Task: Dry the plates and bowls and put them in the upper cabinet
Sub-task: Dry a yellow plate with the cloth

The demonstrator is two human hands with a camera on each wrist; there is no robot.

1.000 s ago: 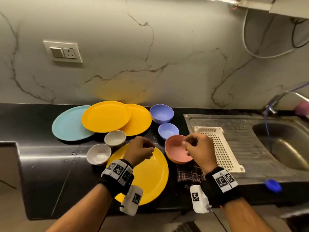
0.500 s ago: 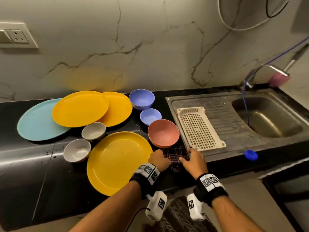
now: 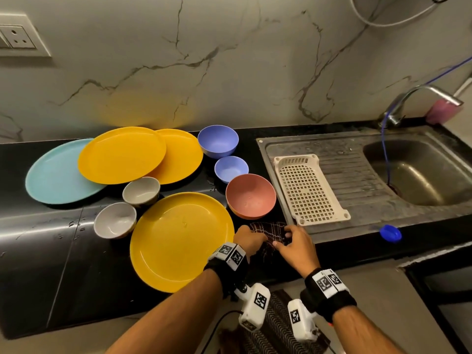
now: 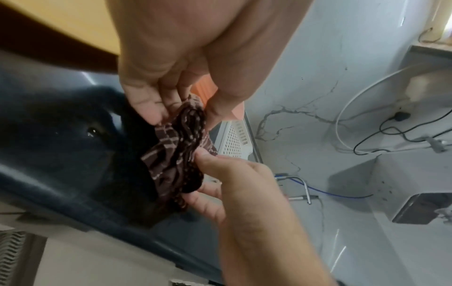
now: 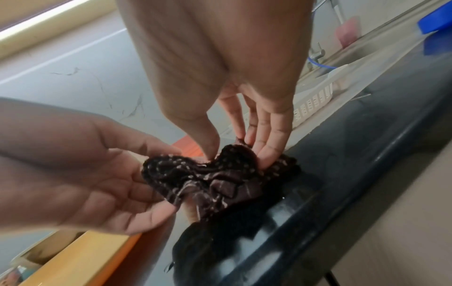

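Note:
A dark brown checked cloth [image 3: 268, 232] lies bunched at the counter's front edge, just below a pink bowl [image 3: 250, 194]. My left hand [image 3: 249, 238] pinches its left side and my right hand [image 3: 291, 241] pinches its right side. The left wrist view has the cloth [image 4: 178, 154] gathered between both hands; in the right wrist view the cloth [image 5: 212, 174] is pinched by thumb and fingers [image 5: 266, 152]. A large yellow plate [image 3: 181, 241] sits left of the hands. Two more yellow plates [image 3: 122, 154], a teal plate [image 3: 56, 172], two blue bowls [image 3: 218, 140] and two grey bowls [image 3: 115, 219] stand behind.
A cream perforated tray [image 3: 309, 190] lies on the steel drainboard [image 3: 357, 175] right of the pink bowl, with the sink basin [image 3: 419, 172] and tap [image 3: 419, 98] beyond. A blue cap [image 3: 390, 233] sits near the counter's front edge. A striped mat [image 3: 275, 333] covers the floor below.
Both hands came down from the pink bowl to the cloth at the counter edge and have gathered it up between them. The view shifted right and down.

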